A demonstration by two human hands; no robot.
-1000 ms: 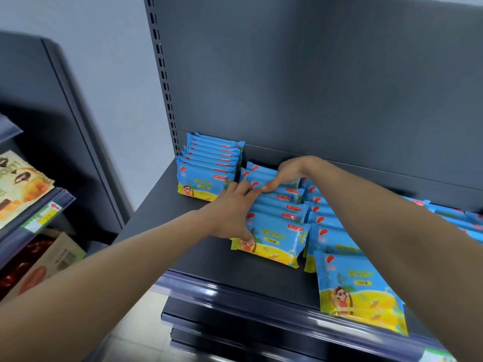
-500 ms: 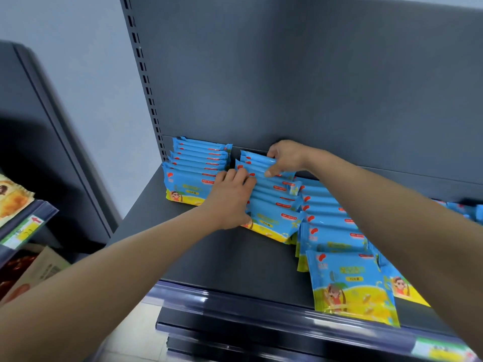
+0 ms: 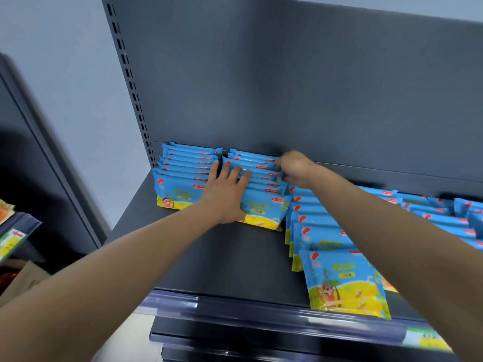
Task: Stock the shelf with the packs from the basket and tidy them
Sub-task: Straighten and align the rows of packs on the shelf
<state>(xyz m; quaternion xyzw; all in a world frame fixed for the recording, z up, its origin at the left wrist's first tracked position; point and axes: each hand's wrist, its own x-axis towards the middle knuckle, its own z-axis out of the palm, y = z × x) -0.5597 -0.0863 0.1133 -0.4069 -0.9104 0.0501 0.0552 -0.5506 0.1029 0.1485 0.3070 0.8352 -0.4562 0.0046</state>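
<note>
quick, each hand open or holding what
left hand: open, fingers flat on the second row of packs
right hand: fingers curled on that row's right end

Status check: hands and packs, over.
Left hand flat on second row. Right hand grips its far right end. Third row sprawls toward shelf lip. Nothing blocking.

Left hand (image 3: 224, 195), right hand (image 3: 294, 167) on packs (image 3: 264, 208)
</note>
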